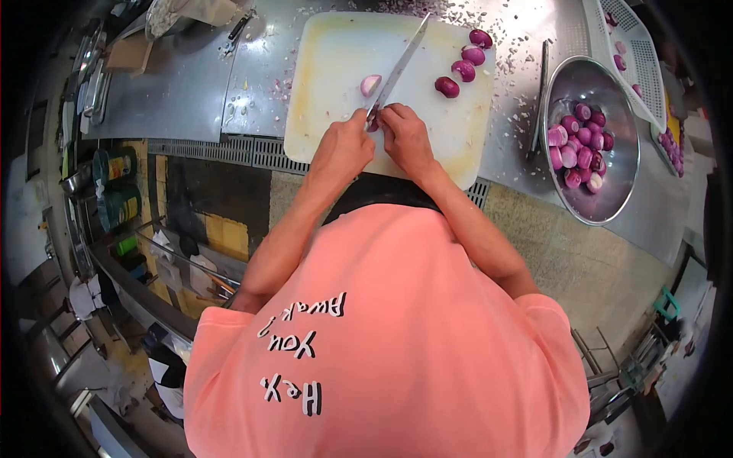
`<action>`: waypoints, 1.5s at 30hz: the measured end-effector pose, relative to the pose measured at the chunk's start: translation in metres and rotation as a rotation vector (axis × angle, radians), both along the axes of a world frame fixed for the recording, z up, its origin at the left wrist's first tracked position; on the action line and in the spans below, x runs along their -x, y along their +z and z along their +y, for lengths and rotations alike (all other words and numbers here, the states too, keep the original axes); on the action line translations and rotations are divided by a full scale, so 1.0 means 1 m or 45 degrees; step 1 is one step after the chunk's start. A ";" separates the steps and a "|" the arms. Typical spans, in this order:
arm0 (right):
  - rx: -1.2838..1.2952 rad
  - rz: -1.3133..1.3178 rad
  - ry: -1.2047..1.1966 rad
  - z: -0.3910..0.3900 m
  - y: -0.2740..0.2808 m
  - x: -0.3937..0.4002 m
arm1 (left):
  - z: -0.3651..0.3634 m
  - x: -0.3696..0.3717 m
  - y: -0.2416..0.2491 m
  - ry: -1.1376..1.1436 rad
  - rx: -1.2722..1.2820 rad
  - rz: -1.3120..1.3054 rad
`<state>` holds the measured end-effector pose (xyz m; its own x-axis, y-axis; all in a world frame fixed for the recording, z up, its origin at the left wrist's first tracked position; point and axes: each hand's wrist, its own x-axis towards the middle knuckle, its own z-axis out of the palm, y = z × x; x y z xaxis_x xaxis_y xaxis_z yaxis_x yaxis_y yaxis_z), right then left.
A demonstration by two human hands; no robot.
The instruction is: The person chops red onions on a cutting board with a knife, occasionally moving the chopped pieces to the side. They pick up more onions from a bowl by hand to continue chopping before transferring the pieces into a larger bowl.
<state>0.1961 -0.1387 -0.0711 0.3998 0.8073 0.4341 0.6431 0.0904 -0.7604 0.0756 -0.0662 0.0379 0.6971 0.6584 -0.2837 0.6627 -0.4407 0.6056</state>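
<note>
My left hand (345,146) is closed around the handle end of a long knife (402,67), whose blade points away and to the right over the white cutting board (324,84). Close beside it, my right hand (408,139) has its fingers bent in against a small red onion, mostly hidden between the two hands. A pale cut onion piece (370,85) lies just left of the blade. Toward the board's right side, several small red onions (463,71) lie in a loose row.
A steel bowl (628,164) of peeled red onions stands on the metal counter (172,91) to the right. Beyond it is a white perforated basket (645,57). Onion scraps litter the counter. A second knife (239,27) and a cardboard box (128,55) lie at the far left.
</note>
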 end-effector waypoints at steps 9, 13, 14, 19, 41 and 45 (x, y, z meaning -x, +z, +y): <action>0.047 0.029 -0.010 -0.005 -0.001 -0.004 | 0.010 -0.002 -0.006 0.018 0.029 -0.018; 0.114 -0.032 -0.218 0.007 0.015 0.015 | 0.013 0.030 0.012 0.123 0.021 -0.171; 0.166 -0.105 -0.095 0.009 0.017 0.020 | 0.016 0.037 0.012 0.176 0.018 -0.209; 0.256 -0.459 -0.063 -0.001 0.003 -0.002 | 0.021 0.054 0.007 0.415 0.238 -0.131; 0.378 -0.195 0.006 0.063 0.018 -0.026 | 0.003 0.076 -0.013 0.573 0.348 -0.352; 0.196 -0.073 -0.004 0.015 0.007 -0.035 | 0.001 0.081 -0.014 0.531 0.310 -0.308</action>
<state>0.2310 -0.1233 -0.0638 0.3803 0.8648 0.3278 0.6859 -0.0260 -0.7272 -0.0056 -0.0649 0.0243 0.4548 0.8287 -0.3263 0.5803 0.0021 0.8144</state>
